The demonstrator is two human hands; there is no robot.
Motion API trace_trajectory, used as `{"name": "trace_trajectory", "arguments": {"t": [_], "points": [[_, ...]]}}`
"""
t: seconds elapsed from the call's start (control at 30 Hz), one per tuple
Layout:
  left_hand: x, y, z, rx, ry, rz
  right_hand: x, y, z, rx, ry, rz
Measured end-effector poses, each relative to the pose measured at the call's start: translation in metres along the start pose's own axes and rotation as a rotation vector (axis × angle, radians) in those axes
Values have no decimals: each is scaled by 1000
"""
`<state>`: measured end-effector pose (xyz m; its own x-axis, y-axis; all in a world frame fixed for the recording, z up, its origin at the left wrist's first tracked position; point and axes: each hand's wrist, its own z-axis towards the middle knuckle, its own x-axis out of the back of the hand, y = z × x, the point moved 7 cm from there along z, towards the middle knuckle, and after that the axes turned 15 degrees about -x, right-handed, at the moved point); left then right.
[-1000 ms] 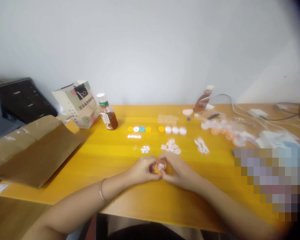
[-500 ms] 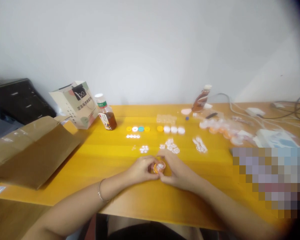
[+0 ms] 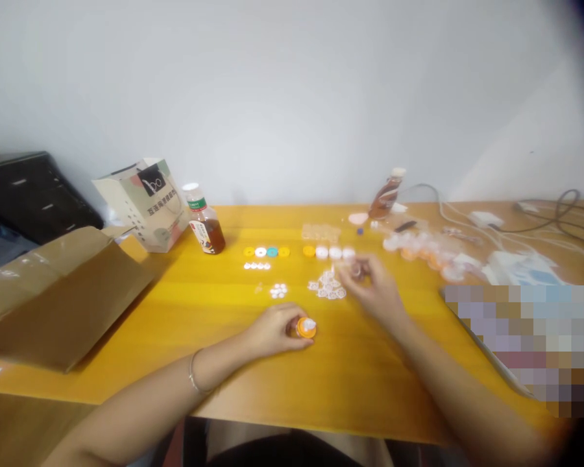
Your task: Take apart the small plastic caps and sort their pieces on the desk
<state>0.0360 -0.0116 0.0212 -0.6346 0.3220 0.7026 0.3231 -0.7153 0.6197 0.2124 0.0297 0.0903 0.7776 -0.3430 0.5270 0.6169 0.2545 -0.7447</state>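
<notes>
Near the front middle of the table, my left hand [image 3: 278, 329] is wrapped round a small orange round piece [image 3: 305, 327] with a whitish translucent tip on top. Farther right and back, my right hand [image 3: 372, 285] pinches a small clear item [image 3: 356, 268], blurred by motion. White patterned cut-outs [image 3: 331, 287] lie just left of its fingers. Behind them is a row of one yellow and several white discs [image 3: 322, 252]. Another row, yellow, white and teal [image 3: 272, 251], sits to the left, with small white pieces [image 3: 257, 266] and a white cluster [image 3: 278, 290] in front.
A brown cardboard box [image 3: 58, 305], a paper bag [image 3: 150, 201] and a tea bottle [image 3: 204, 224] stand left. At the back right are a brown bottle [image 3: 387, 194], cables [image 3: 555, 227] and plastic-wrapped pieces [image 3: 423, 253]. A pixelated flat object [image 3: 525, 344] lies right.
My right hand has left the orange piece and moved back and right, now holding a clear item. My left hand keeps the orange piece, whose whitish tip now shows.
</notes>
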Motion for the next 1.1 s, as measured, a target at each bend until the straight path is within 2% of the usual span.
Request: {"name": "trace_trajectory", "arguments": {"t": [0.07,0.17,0.23,0.3,0.43,0.53,0.67,0.77,0.87,0.97,1.0,1.1], "points": [[0,0,0,-5,-1,-2,7,20,35,-121,8,-71],[-1,-1,-1,-8,-5,16,2,45,84,-199,-74,-317],[-1,-1,-1,-12,-13,25,-6,60,108,-244,-117,-474],[-1,-1,-2,-21,-18,19,-17,70,122,-272,-149,-520],[0,1,-2,-36,-14,11,-39,85,132,-299,-200,-505],[-1,1,-1,-46,-21,15,-50,91,133,-306,-185,-475],[-1,0,-1,-50,-29,19,-55,96,136,-323,-124,-446],[-2,-1,-1,-45,-38,21,-52,93,138,-322,-94,-430],[-2,0,-1,-41,-36,18,-40,80,132,-304,-30,-415],[-1,1,-1,-38,-30,6,-29,49,98,-167,58,-293],[-1,1,-1,-38,-30,3,-30,37,79,-102,19,-223],[-1,1,-2,-36,-38,12,-49,1,5,109,-315,-78]]}}
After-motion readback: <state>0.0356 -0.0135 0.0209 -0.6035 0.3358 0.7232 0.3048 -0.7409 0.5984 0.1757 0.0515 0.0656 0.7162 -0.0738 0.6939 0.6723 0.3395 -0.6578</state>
